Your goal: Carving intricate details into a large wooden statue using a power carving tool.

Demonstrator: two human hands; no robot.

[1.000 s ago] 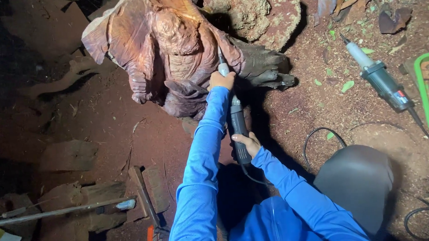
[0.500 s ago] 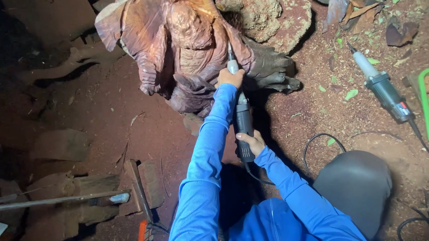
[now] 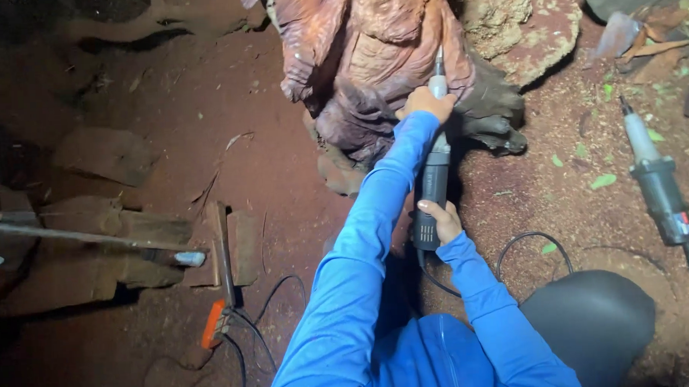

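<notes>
1. Far left, a long thin metal rod (image 3: pixel 86 237) lies across flat chunks of wood (image 3: pixel 106 152) on the red dirt floor (image 3: pixel 227 114). Just right of it, an orange-handled tool (image 3: pixel 212 324) rests beside a tangle of black cables (image 3: pixel 246 327).

2. Centre, the carved wooden sculpture (image 3: pixel 362 55) stands upright – reddish-brown, ridged, with a dark rough base. It now fills the top of the view and looks larger than 1 second ago, so the head has leaned in toward the work; the sculpture itself seems not to have shifted on the ground.

3. The left hand (image 3: pixel 427 104) is closed around the slim neck of the corded die grinder (image 3: pixel 435 175), pressed close against the carving. The tip of the tool touches the carved surface just above that hand.

4. The right hand (image 3: pixel 437 221) is wrapped around the rear of the grinder's dark body, where the cord leaves it. Both blue sleeves (image 3: pixel 376 215) reach forward. The grip matches both earlier frames – same 2 hands, same places – so I judge the grinding goes on at 1 spot with closer attention.

5. Right of the sculpture, a pale rough stump (image 3: pixel 522 19) sits touching its base.

6. Further right, a second power tool (image 3: pixel 653 179) lies unused on the dirt, well apart from both hands, among scattered green leaves (image 3: pixel 604 181). A grey knee (image 3: pixel 593 322) shows at lower right.
</notes>
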